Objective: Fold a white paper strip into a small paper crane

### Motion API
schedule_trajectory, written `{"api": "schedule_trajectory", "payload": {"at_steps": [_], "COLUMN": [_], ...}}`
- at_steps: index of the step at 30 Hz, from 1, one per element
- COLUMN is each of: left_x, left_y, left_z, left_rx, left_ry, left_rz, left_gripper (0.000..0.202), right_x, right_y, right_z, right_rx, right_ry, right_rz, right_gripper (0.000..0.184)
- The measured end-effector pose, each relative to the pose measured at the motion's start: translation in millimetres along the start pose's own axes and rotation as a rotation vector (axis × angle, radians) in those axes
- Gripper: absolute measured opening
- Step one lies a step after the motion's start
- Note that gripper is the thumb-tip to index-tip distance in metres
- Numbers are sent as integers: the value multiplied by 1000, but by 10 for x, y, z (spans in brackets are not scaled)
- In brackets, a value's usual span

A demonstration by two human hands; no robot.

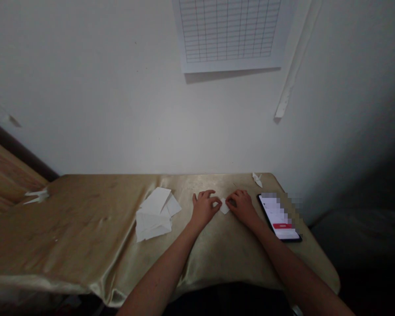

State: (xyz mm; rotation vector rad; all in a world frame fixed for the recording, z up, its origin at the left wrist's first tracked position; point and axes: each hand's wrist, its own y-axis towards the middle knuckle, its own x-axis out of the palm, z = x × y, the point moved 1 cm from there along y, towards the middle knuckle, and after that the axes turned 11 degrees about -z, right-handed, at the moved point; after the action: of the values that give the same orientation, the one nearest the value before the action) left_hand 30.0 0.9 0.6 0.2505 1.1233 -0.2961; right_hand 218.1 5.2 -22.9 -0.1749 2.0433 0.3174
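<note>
A small folded piece of white paper (224,206) lies on the satin-covered table (85,228), between my two hands. My left hand (204,207) holds its left side with the fingertips, and my right hand (241,207) presses on its right side. To the left of my left hand lies a loose pile of white paper sheets (154,215). A small folded paper crane (257,179) stands near the table's far edge, beyond my right hand.
A smartphone (278,218) with a lit screen lies to the right of my right hand. A white folded paper figure (37,196) sits at the far left table edge. A printed grid chart (228,33) hangs on the white wall behind.
</note>
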Motion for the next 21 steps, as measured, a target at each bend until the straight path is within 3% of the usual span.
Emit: {"api": "schedule_trajectory", "payload": {"at_steps": [7, 21], "left_x": [27, 10], "left_y": [22, -9], "left_z": [44, 10], "left_rx": [-22, -5], "left_ry": [20, 36], "left_rz": [27, -77], "left_gripper": [9, 31], "right_x": [-33, -45], "right_y": [4, -44], "right_z": [2, 40], "right_rx": [12, -28], "right_ry": [7, 54], "right_rz": [-15, -84], "right_gripper": [12, 29]}}
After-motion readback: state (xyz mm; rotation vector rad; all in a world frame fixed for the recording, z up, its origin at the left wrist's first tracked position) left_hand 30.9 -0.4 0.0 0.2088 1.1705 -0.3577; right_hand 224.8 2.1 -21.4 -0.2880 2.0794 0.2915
